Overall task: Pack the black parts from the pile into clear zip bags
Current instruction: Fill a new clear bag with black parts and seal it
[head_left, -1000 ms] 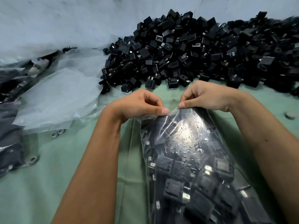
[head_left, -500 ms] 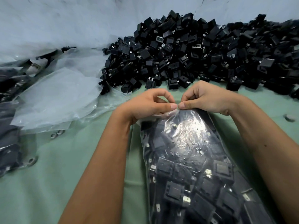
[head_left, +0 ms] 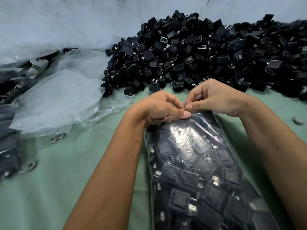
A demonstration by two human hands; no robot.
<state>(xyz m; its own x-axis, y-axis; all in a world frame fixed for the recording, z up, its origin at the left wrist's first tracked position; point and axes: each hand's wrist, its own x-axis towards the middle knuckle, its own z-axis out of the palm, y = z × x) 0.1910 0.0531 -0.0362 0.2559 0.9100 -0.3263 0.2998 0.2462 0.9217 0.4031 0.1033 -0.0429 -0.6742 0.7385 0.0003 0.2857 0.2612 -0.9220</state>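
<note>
- Pinching the top edge of a clear zip bag [head_left: 196, 163], the left hand [head_left: 156, 108] and right hand [head_left: 216, 98] meet thumb to thumb, each grip curled tight on the plastic.
- Black parts [head_left: 179, 198], boxy with metal tabs, fill the bag lying on the green counter [head_left: 58, 188].
- Behind the hands, the loose pile [head_left: 199, 52] rests against a pale wall [head_left: 66, 22].
- Empty crinkled bags [head_left: 58, 100] lie left.

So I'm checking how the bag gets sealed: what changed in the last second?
The left hand slid right along the top edge of the filled zip bag, from a small gap to meeting the right hand; its thumb now lies just under the right thumb. The right hand kept pinching at the same spot. The bag, the pile of black parts and the empty bags stayed put.
</note>
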